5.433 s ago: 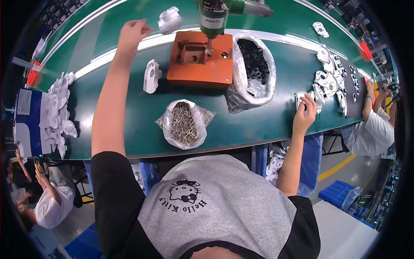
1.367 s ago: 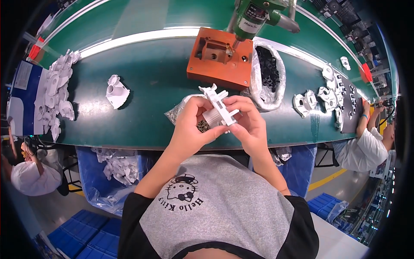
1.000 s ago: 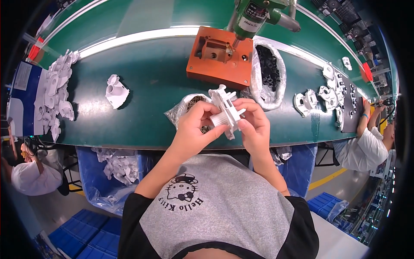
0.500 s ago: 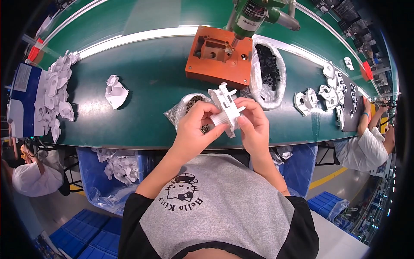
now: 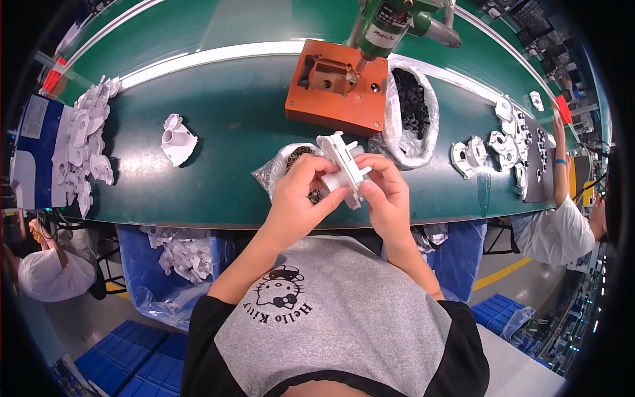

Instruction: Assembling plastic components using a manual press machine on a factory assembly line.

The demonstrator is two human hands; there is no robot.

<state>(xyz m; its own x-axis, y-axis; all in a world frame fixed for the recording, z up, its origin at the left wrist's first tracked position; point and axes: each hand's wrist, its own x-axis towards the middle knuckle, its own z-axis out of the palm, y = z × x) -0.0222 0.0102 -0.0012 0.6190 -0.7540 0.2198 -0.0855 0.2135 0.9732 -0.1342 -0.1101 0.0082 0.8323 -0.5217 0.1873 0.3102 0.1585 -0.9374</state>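
Note:
Between my two hands, above the bench's near edge, is a white moulded plastic part (image 5: 342, 165) with a ribbed round stub and small prongs. My left hand (image 5: 297, 198) grips it by the ribbed stub, thumb and fingers closed. At its other side, my right hand (image 5: 387, 198) pinches the edge near the prongs. Just behind my left hand lies a clear bag of small metal pieces (image 5: 281, 165), partly covered by the hand. Beyond the part stands an orange fixture block (image 5: 331, 109) with a hollowed top, under the tip of a green machine tool (image 5: 380, 33).
A bag of black small parts (image 5: 411, 106) stands right of the block. White parts are heaped at the far left (image 5: 86, 139); one lies alone (image 5: 177, 140). More sit at right (image 5: 469, 157). Blue bins (image 5: 142, 264) hang below the edge. A co-worker's arm (image 5: 561, 159) reaches in at far right.
The white part has turned in my fingers and now shows more edge-on. Both hands stay nearly in place. At far right, the co-worker's arm has stretched farther across the bench.

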